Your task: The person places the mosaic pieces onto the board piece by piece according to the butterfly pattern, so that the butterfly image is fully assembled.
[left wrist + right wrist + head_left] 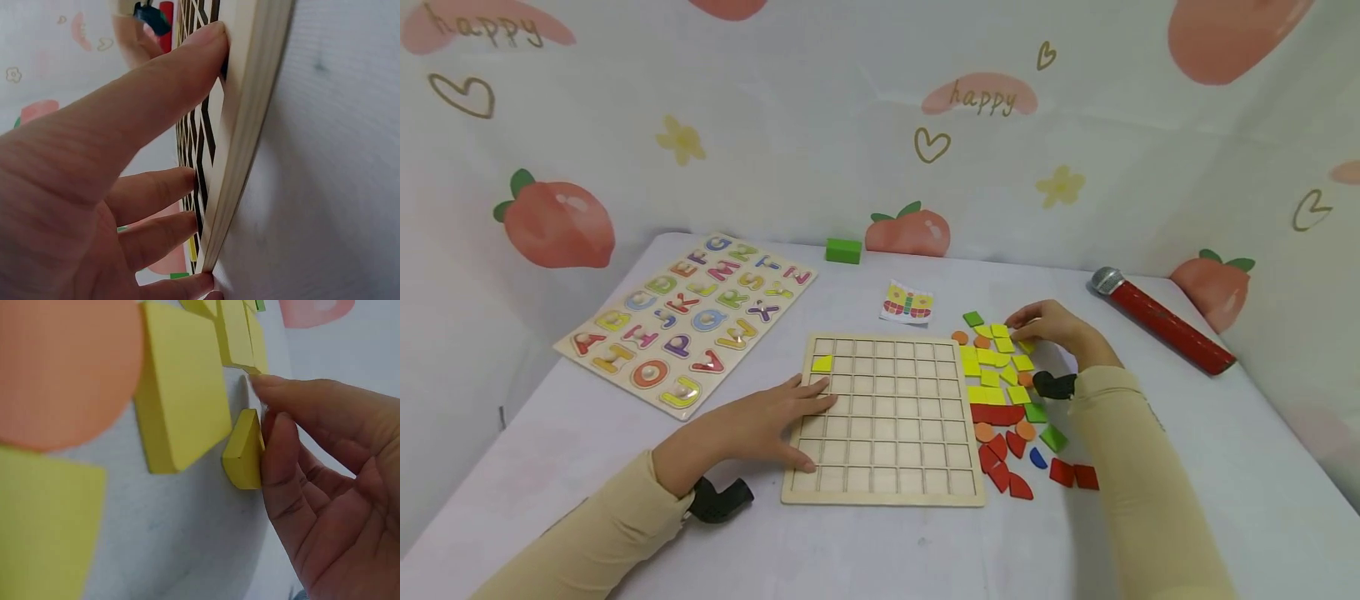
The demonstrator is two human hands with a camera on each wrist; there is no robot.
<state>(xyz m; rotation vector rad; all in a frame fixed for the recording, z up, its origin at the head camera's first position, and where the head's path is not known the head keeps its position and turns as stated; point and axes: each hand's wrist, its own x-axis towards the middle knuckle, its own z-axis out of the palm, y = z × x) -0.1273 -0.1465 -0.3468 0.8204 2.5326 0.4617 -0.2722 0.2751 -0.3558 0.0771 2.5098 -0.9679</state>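
Note:
A wooden grid board (pixel 887 499) lies flat, with one yellow piece (pixel 822 363) in a cell near its upper left corner. My left hand (pixel 760 421) rests on the board's left edge, fingers spread; in the left wrist view the thumb and fingertips of that hand (pixel 94 144) touch the frame. At the back of the loose pieces is my right hand (pixel 1051 327). In the right wrist view, the thumb and fingers of this hand (pixel 331 462) are bent beside a small yellow piece (pixel 242 453); whether they grip it cannot be told.
Loose yellow, orange, green, blue and red pieces (pixel 997 414) lie right of the board. A butterfly picture card (pixel 907 302) and a green block (pixel 844 251) stand behind it. An alphabet board (pixel 647 333) is at the left, a red microphone (pixel 1172 325) at the right.

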